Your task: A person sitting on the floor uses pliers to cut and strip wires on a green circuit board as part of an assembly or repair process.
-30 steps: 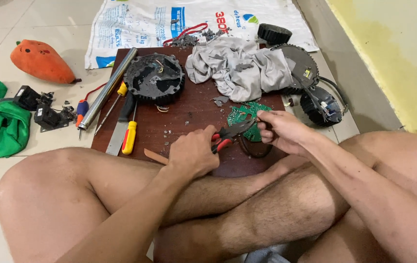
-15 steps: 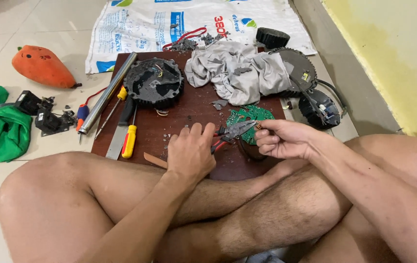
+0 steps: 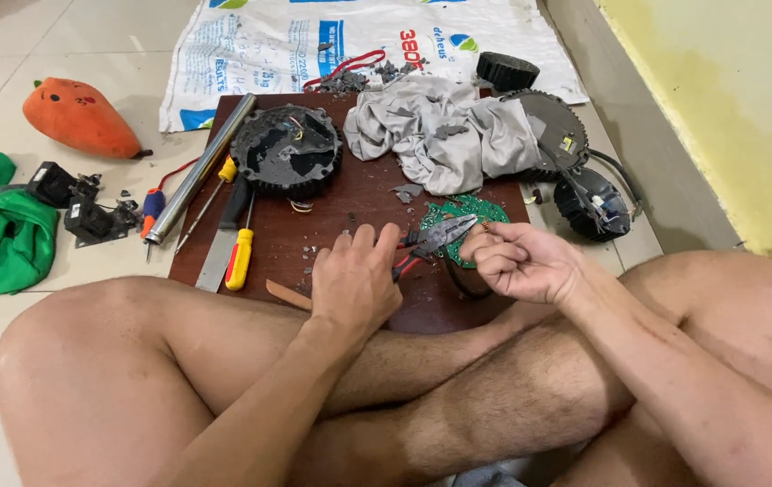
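Observation:
My left hand (image 3: pixel 354 281) grips red-handled pliers (image 3: pixel 433 240) over the near edge of a dark brown wooden board (image 3: pixel 350 216). The plier jaws point right, above a round green circuit board (image 3: pixel 476 212). My right hand (image 3: pixel 519 261) is curled beside the jaws, its fingertips pinching something small that I cannot make out. Both hands rest just above my crossed legs.
On the board lie a black round wheel housing (image 3: pixel 288 150), a crumpled grey cloth (image 3: pixel 444 135), a yellow-handled screwdriver (image 3: pixel 240 257) and a metal tube (image 3: pixel 201 167). More black wheel parts (image 3: pixel 589 200) sit at right. An orange plush toy (image 3: pixel 79 119), green cloth (image 3: pixel 3 234) and a printed white sack (image 3: pixel 314 41) lie on the tiled floor.
My right hand has lifted off the green circuit board and drawn back toward me. The pliers stay in my left hand, which has shifted slightly right.

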